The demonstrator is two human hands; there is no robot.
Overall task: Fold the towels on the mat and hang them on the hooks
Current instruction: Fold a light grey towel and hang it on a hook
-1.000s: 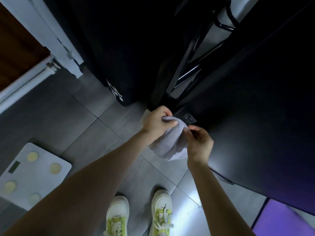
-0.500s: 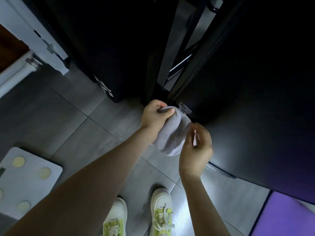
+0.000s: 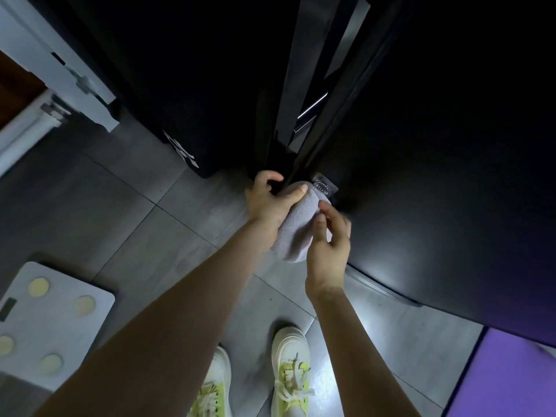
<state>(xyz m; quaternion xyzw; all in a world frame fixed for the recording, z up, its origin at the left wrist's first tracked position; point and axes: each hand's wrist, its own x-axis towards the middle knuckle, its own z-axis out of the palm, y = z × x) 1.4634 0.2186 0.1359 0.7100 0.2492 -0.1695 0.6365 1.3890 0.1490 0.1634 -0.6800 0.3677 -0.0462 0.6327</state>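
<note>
While the grey towel [image 3: 296, 236] sat bunched just below the clear hook [image 3: 324, 187] on the dark panel [image 3: 436, 176], you were in the hanging step; folding of this piece judged done.

Left grip [image 3: 267, 203]: closed round the towel's upper edge, thumb laid across the cloth, fingers curled behind it.

Right grip [image 3: 329, 245]: thumb flat on the towel's side, index fingertip touching the cloth near the hook. Whether it pinched any fabric could not be told.

The towel's top touched or nearly touched the hook. Whether any fold or loop was caught on it was hidden by cloth and dim light. The towel hung clear of the tiled floor [image 3: 168, 224], well apart from the purple mat [image 3: 508, 377] at lower right.

Next move, as judged: you needed to lift the upper edge over the hook's tip and seat it. Then you needed to loosen the left grip slowly and check that the cloth held.

Risk: a bulky bunch could slide off a small hook.
</note>
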